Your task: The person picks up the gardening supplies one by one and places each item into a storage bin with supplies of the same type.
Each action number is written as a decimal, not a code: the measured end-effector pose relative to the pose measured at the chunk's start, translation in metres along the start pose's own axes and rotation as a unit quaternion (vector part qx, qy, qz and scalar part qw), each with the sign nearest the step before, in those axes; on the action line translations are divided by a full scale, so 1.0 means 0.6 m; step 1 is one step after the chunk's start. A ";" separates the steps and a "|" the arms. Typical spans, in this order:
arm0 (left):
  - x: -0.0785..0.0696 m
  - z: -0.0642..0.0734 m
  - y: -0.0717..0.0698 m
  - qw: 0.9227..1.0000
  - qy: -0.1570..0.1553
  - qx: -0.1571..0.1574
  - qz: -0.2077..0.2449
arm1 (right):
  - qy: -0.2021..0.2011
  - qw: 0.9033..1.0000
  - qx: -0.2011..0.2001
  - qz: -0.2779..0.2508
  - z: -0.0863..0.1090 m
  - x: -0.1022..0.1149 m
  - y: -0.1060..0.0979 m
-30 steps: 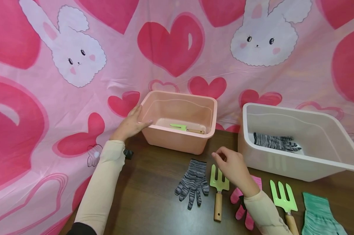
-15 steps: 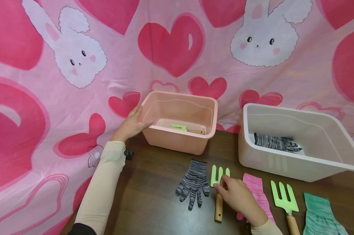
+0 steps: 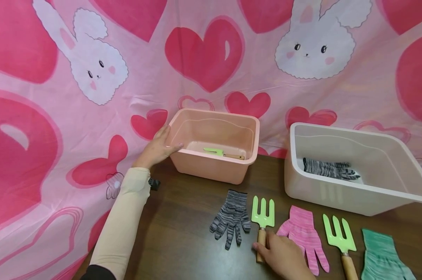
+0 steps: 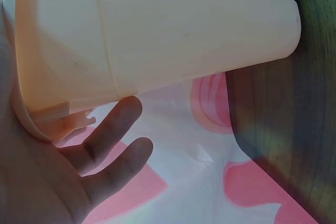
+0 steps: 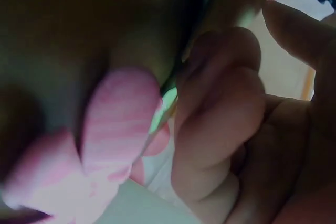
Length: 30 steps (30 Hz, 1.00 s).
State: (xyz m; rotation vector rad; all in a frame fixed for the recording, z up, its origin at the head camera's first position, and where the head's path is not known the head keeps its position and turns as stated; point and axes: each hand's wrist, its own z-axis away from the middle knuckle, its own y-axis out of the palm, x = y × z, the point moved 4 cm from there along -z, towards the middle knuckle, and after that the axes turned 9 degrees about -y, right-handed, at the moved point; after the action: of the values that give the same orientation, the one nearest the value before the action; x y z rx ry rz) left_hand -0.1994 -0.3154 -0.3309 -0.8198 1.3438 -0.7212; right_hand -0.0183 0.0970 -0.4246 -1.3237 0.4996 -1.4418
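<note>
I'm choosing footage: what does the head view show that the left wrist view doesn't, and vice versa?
Head view only: the right hand, white bin, green-headed tools, gray gloves, pink glove and green glove.
Left wrist view only: the palm side of the left hand.
Both: that hand, the pink bin, dark table and heart-print cloth.

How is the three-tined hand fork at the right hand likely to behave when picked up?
The hand fork likely stays stiff, since its green head looks metallic. Thin tines and a slim wooden handle suggest little weight. Its broad, flat-lying head makes rolling unlikely.
</note>
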 end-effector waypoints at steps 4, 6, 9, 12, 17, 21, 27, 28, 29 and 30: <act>0.000 0.000 -0.001 1.000 0.002 -0.004 -0.001 | 0.012 1.000 0.009 -0.002 0.004 -0.002 0.013; -0.001 -0.001 -0.001 1.000 0.003 -0.003 -0.004 | 0.011 1.000 0.006 0.001 0.006 -0.002 0.018; -0.001 0.000 0.000 1.000 0.003 -0.002 -0.004 | 0.010 1.000 0.009 0.003 0.010 -0.001 0.024; -0.001 0.000 0.000 1.000 0.003 -0.002 -0.002 | 0.007 1.000 0.007 0.009 0.013 0.000 0.029; -0.001 0.000 0.000 1.000 0.004 -0.003 -0.004 | 0.010 1.000 0.004 0.010 0.012 -0.001 0.032; -0.001 0.000 -0.001 1.000 0.005 -0.004 -0.005 | 0.010 1.000 0.002 -0.005 0.010 -0.003 0.029; -0.001 -0.001 0.000 1.000 0.005 -0.003 -0.004 | 0.026 0.999 -0.016 -0.022 0.013 -0.007 0.003; -0.001 -0.001 0.000 1.000 0.004 -0.003 -0.003 | 0.028 0.999 -0.023 -0.022 0.014 -0.008 -0.002; 0.000 -0.002 0.000 1.000 0.003 -0.003 -0.004 | 0.025 0.999 -0.033 -0.022 0.014 -0.010 -0.008; 0.001 -0.002 0.000 1.000 0.002 -0.003 -0.004 | 0.022 0.999 -0.042 -0.020 0.015 -0.012 -0.013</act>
State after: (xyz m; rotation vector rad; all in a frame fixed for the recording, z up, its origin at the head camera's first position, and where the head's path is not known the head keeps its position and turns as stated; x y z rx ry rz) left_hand -0.2006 -0.3156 -0.3314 -0.8291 1.3472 -0.7258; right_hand -0.0150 0.1088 -0.4184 -1.3776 0.5720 -1.4996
